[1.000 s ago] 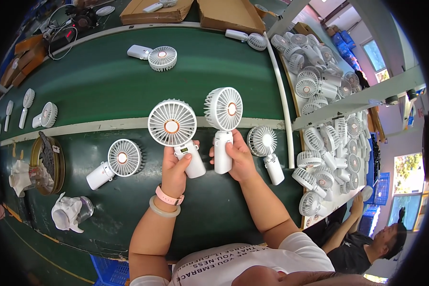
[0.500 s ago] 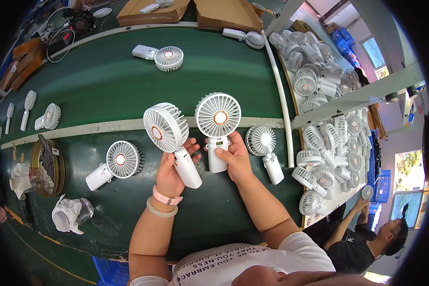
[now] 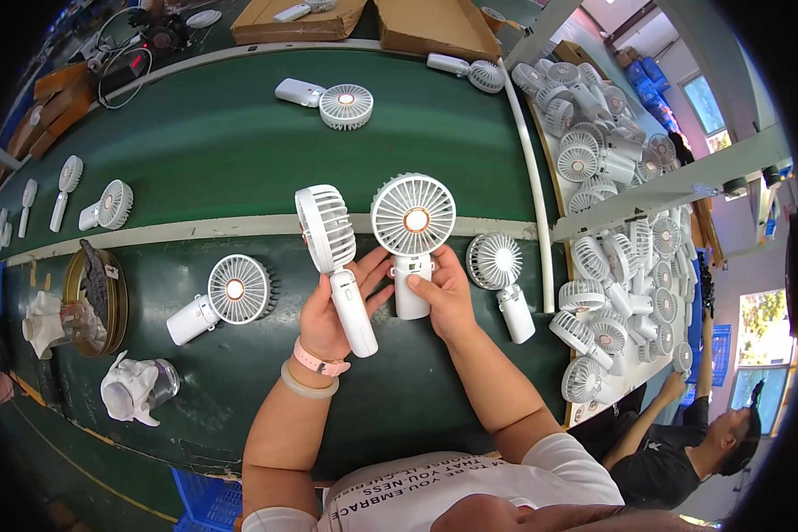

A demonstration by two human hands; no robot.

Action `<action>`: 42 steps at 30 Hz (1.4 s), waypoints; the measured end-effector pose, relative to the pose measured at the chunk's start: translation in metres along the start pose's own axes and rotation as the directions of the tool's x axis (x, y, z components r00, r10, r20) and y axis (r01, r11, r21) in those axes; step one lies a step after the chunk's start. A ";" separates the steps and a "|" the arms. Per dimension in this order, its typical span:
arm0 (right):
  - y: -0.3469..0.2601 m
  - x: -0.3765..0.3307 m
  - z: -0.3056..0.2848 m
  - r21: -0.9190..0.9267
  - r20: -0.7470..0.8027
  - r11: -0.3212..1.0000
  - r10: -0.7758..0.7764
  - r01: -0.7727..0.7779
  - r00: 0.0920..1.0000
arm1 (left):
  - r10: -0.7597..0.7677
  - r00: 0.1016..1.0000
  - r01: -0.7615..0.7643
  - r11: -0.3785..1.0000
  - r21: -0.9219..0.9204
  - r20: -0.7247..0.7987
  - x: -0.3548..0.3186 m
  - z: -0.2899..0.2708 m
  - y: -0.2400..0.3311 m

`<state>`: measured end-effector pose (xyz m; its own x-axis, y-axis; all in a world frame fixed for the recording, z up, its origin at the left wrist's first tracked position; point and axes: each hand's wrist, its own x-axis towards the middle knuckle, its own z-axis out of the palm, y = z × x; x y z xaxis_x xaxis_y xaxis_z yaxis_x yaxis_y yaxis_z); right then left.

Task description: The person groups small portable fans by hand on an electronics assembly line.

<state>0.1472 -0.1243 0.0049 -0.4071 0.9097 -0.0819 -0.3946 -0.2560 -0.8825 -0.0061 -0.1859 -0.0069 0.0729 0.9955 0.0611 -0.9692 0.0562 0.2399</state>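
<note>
- Holding by the handles is seen: the left fan (image 3: 332,244) is grasped loosely by the left hand (image 3: 324,321), fingers extended behind it.
- The right fan (image 3: 414,226) is gripped by the right hand (image 3: 443,300), thumb pressed on its handle.
- Both are held over the green bench (image 3: 399,390), heads near each other.
- Grilles should be kept from knocking; fingertips are best kept below them.

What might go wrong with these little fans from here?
The sideways-turned fan in the left grip and the front-facing fan in the right grip are close together, so their heads might knock. The heaped fans at right lie against one another, so they could slide or get scratched.
</note>
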 end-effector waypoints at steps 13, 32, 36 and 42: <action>-0.001 -0.001 0.000 -0.030 -0.068 0.999 -0.023 0.021 0.997 | -0.026 0.997 0.025 0.999 -0.026 -0.072 -0.002 -0.003 0.001; -0.035 -0.031 0.010 -0.788 0.258 0.551 -0.110 0.274 0.960 | -0.030 0.999 0.032 0.997 0.068 -0.021 -0.001 0.000 0.000; -0.074 -0.069 -0.017 -0.942 0.189 0.222 -0.271 0.252 0.944 | -0.040 0.989 0.022 0.992 -0.122 -0.146 0.000 -0.001 0.005; -0.063 -0.086 -0.079 -0.990 -0.056 -0.093 -0.446 -0.108 0.893 | -0.131 0.957 0.052 0.955 -0.292 -0.257 0.003 0.009 -0.001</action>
<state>0.2721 -0.1610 0.0305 -0.1416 0.9449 0.2951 0.8962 0.2490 -0.3671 -0.0029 -0.1839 0.0017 0.1361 0.9654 -0.2223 -0.9905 0.1280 -0.0508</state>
